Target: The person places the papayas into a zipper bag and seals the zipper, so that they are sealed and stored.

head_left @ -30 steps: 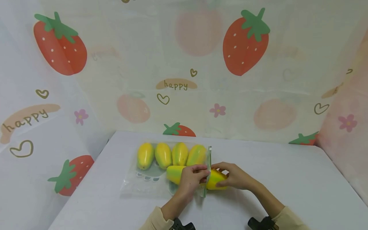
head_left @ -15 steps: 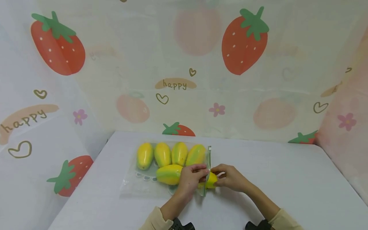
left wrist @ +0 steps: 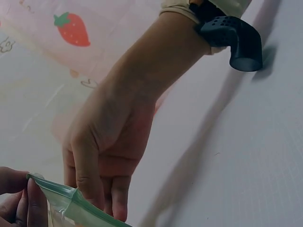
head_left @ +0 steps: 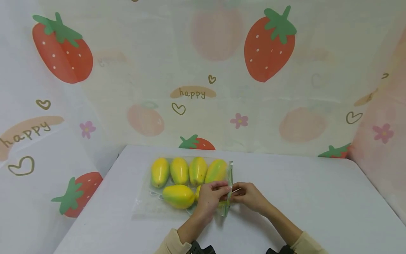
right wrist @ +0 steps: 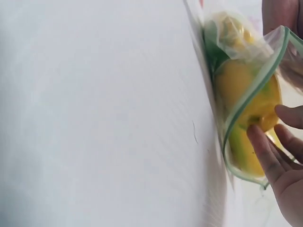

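A clear zip bag (head_left: 144, 208) lies on the table with its green-edged mouth (head_left: 231, 171) to the right. My left hand (head_left: 208, 199) pinches the rim of that mouth. At the opening is my right hand (head_left: 250, 197); in the right wrist view its extended fingers touch the end of a yellow-green, mango-like fruit (right wrist: 248, 90) inside the bag. Another such fruit (head_left: 178, 196) lies in the bag's near row, left of one (head_left: 198, 193) mostly hidden behind my left hand. Several more fruits (head_left: 179, 171) form a row at the back of the bag.
The white table (head_left: 301, 204) extends right and in front of the bag. A strawberry-printed backdrop (head_left: 269, 102) stands behind it and at both sides. Each wrist wears a black camera mount (head_left: 203, 248).
My right hand has moved left to the bag's mouth, pushing a fruit in until it is within. The near-row fruit has shifted left. My left hand has stayed at the rim.
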`<state>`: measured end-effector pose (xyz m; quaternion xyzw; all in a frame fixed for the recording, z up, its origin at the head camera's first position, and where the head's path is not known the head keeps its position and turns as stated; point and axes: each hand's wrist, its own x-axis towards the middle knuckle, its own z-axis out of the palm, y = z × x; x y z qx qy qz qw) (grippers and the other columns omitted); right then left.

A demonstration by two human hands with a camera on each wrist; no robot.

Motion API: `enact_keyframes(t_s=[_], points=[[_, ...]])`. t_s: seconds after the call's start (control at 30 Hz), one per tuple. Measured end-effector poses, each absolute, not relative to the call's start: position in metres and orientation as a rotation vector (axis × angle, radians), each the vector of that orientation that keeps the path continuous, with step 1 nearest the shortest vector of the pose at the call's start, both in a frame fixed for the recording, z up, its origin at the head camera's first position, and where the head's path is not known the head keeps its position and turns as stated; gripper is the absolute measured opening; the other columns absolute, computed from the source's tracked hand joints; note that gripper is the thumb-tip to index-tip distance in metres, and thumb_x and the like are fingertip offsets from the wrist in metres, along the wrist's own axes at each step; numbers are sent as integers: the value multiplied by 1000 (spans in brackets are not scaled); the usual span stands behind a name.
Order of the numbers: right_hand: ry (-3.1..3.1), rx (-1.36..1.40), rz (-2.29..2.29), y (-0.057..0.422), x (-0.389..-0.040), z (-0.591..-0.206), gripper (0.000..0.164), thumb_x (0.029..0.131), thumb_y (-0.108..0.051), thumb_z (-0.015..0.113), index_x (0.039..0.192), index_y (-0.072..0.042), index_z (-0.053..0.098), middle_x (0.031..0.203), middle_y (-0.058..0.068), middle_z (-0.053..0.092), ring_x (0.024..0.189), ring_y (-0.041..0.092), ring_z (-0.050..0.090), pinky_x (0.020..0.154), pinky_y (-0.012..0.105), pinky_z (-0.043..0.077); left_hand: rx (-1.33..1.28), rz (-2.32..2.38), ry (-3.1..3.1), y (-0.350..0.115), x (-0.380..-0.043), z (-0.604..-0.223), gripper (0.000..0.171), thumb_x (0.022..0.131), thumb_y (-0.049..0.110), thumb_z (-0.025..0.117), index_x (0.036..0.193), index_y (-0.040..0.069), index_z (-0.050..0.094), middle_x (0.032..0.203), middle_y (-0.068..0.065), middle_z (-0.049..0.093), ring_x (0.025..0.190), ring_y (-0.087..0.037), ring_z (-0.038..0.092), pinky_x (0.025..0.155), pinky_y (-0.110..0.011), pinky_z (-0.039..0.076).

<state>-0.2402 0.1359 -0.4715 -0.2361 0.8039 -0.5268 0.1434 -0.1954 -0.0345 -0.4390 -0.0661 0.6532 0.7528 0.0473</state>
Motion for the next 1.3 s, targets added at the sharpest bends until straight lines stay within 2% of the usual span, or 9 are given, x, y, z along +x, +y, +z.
enact_keyframes(t_s=[0.17,0.37,0.53,0.7,0.97,1.17,1.3], points=[[2222,-782,-1483,134,-236,-475,30,88,-6,65,116,2,66,111,20,70,106,31,66,82,23,55,-210,2279,2006,-35,-195,-440,27,87,8,71,109,-8,68,87,-3,71,71,-7,62,67,-21,57],[2318,-783,-1459,137,-234,-475,24,91,-11,64,113,-4,69,113,15,70,105,25,65,85,29,54,-208,2282,1987,-35,-194,-442,28,87,7,70,111,-8,67,87,-3,70,70,-7,61,66,-20,56],[2374,-630,-1488,141,-237,-471,35,92,-18,65,123,-1,64,123,18,66,100,23,65,79,32,54,-145,2257,2073,-33,-192,-443,26,87,9,71,107,-6,69,90,-7,71,69,-6,60,65,-20,57],[2400,-574,-1508,144,-241,-469,39,93,-17,63,127,3,60,120,21,66,95,23,66,75,30,56,-108,2224,2151,-32,-192,-444,23,87,9,71,105,-6,70,91,-10,72,68,-7,60,64,-21,57],[2427,-461,-1610,153,-252,-463,41,96,-13,59,129,10,55,121,29,63,101,32,67,77,32,58,-110,2171,2180,-32,-192,-445,24,88,7,69,107,-7,69,88,-8,71,69,-8,60,65,-23,57],[2472,-282,-1624,156,-265,-461,40,96,-16,57,129,8,57,123,26,64,98,24,67,79,31,58,-116,2160,2196,-31,-190,-444,23,88,6,69,107,-7,69,87,-9,71,67,-9,60,65,-24,57],[2499,-198,-1624,154,-272,-459,41,97,-20,58,128,7,58,122,25,65,96,24,67,79,32,58,-109,2159,2203,-31,-189,-444,23,87,7,69,106,-7,69,88,-10,72,67,-10,61,65,-24,57]])
